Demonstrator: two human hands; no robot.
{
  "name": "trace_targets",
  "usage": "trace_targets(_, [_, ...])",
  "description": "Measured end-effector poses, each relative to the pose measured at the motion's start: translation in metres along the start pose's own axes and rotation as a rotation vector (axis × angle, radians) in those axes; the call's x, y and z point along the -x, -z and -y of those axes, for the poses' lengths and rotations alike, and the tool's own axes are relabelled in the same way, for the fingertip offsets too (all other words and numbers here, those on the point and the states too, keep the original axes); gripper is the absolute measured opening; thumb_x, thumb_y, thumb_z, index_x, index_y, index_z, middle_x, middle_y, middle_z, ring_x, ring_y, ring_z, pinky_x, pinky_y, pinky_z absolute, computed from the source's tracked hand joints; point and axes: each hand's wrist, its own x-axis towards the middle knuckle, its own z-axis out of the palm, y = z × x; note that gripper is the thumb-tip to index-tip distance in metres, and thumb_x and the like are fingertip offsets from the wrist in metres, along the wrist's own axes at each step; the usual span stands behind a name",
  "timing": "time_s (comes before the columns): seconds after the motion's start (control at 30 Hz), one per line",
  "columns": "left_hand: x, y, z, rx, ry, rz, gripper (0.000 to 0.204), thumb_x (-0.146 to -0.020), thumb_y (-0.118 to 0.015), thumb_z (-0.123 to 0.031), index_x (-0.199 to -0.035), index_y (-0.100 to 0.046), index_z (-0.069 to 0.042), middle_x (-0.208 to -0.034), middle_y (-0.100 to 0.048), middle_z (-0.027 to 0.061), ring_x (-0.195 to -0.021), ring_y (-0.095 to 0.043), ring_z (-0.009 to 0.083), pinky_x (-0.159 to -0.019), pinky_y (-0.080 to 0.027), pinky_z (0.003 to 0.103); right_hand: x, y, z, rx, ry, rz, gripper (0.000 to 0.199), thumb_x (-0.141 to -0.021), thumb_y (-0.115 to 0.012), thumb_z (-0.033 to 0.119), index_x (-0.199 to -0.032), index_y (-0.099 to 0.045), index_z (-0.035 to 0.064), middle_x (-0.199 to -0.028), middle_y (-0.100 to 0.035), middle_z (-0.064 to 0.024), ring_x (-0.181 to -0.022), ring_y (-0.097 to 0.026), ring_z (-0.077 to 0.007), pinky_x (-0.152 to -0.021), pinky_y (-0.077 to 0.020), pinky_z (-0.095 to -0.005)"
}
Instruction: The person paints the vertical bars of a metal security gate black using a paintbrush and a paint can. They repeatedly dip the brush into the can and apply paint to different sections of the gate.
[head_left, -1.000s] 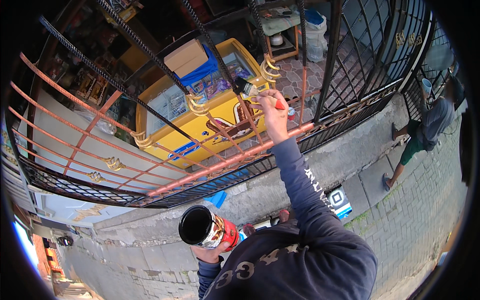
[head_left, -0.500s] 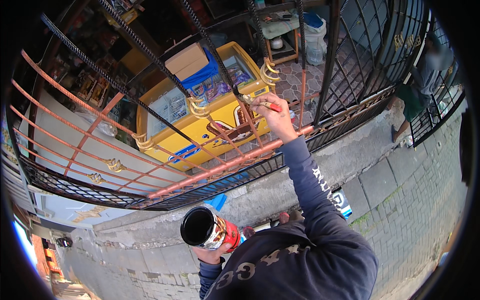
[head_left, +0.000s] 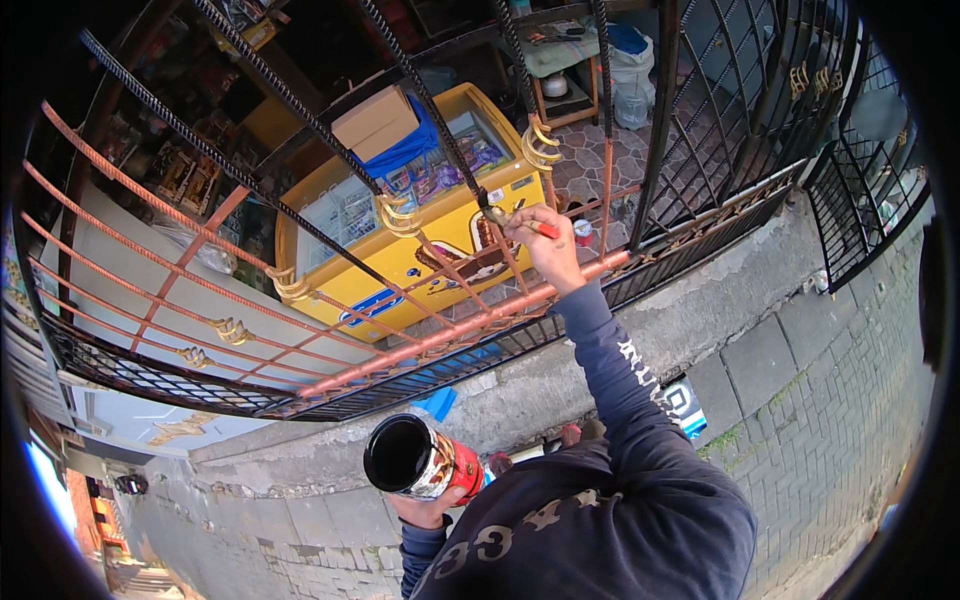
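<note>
My right hand (head_left: 545,240) is closed around a red-handled paintbrush (head_left: 496,213). Its dark bristles touch an upright twisted bar of the metal fence (head_left: 470,180). Above the brush that bar is black, while below it the metal is reddish-brown. Low at my left, my left hand (head_left: 425,510) grips a red-labelled paint can (head_left: 452,468) from underneath and the side. The can is tilted, and its open mouth shows black inside.
Behind the bars stands a yellow chest freezer (head_left: 430,270) with a cardboard box (head_left: 374,122) on top. Gold ornaments (head_left: 400,215) ring some bars. A reddish-brown horizontal rail (head_left: 450,332) crosses low. Below runs a concrete ledge (head_left: 520,400); a black gate (head_left: 865,200) stands at far right.
My right hand and the brush have moved slightly down along the bar, and more of it is black. The person by the gate at far right has gone from sight.
</note>
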Motion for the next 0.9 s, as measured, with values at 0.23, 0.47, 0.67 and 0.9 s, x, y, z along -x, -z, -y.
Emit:
trace_targets(0.23, [-0.002,0.0,-0.002,-0.039,-0.009,0.015,0.099,-0.061,-0.1,-0.029,-0.137,-0.048,0.004,-0.129,-0.062,0.0163,-0.114,-0.065,0.0274,-0.1,-0.054,0.04,0.002,0.001,-0.01,0.004,0.004,-0.05,0.006,-0.082,-0.065,-0.006,-0.087,-0.068,-0.004,-0.089,-0.072,-0.01,-0.086,-0.072,-0.0191,-0.082,-0.0557,-0.0297])
trace_targets(0.47, [-0.001,0.001,0.002,0.025,0.018,0.018,0.098,-0.061,-0.1,-0.027,-0.137,-0.048,0.005,-0.128,-0.063,0.0157,-0.114,-0.066,0.026,-0.099,-0.054,0.04,0.002,-0.005,-0.011,-0.094,0.024,-0.243,0.007,-0.078,-0.07,0.0,-0.085,-0.072,-0.0013,-0.093,-0.07,-0.0086,-0.085,-0.067,-0.017,-0.08,-0.0527,-0.0315])
trace_targets(0.67, [-0.003,-0.003,0.001,0.074,0.02,0.003,0.098,-0.061,-0.1,-0.026,-0.138,-0.048,0.005,-0.129,-0.062,0.0158,-0.114,-0.065,0.026,-0.099,-0.054,0.04,-0.001,-0.004,-0.023,-0.237,-0.005,-0.328,0.008,-0.078,-0.071,0.001,-0.086,-0.072,-0.0002,-0.093,-0.068,-0.0092,-0.088,-0.066,-0.0191,-0.082,-0.0513,-0.0325])
trace_targets(0.9, [-0.009,-0.008,-0.001,0.084,-0.01,0.031,0.099,-0.061,-0.1,-0.026,-0.139,-0.047,0.005,-0.129,-0.062,0.0157,-0.117,-0.064,0.0264,-0.102,-0.053,0.04,0.001,-0.007,-0.028,-0.23,-0.136,-0.199,0.005,-0.078,-0.068,-0.001,-0.082,-0.071,-0.0006,-0.095,-0.068,-0.0083,-0.088,-0.065,-0.0174,-0.083,-0.0499,-0.0303])
